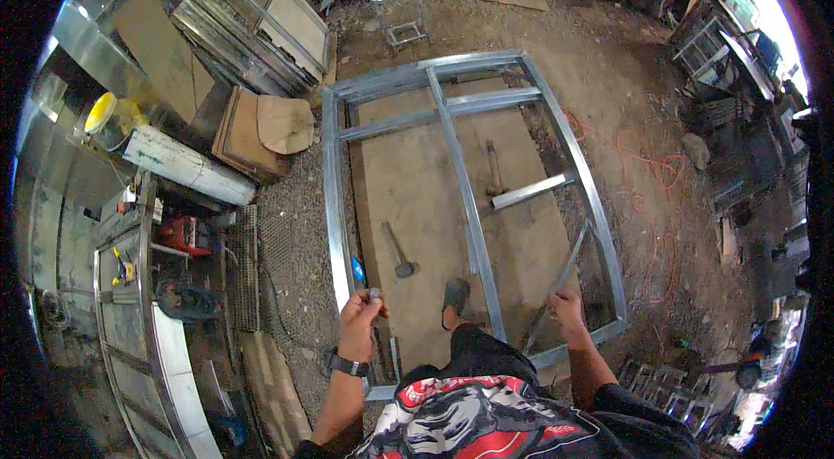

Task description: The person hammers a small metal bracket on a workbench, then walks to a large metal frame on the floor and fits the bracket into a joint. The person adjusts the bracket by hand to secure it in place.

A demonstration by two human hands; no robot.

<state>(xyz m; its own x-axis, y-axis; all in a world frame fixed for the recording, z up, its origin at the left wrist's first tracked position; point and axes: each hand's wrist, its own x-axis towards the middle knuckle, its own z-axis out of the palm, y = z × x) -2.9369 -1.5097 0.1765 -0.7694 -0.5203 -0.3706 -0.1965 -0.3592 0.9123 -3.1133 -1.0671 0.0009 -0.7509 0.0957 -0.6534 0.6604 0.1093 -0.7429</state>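
A large frame of shiny metal tubing (458, 157) lies before me, with crossbars inside it. My left hand (356, 324), a watch on its wrist, is above the frame's left rail. Its fingers pinch a small grey piece (375, 294) whose kind I cannot make out. Over the right half, my right hand (567, 313) is closed around a thin metal bar (569, 268), which slants from near the right rail down toward the near side. A short piece of metal tube (532, 191) touches the right rail. One hammer (399, 252) lies left of the middle bar, another hammer (494, 165) right of it.
Brown board (417, 190) lies under the frame. On the left stand a metal rack (152, 285), a white roll (191, 165) and leaning sheets (252, 16). Orange cord (643, 159) runs over the dirt floor at right. My foot (456, 296) is inside the frame.
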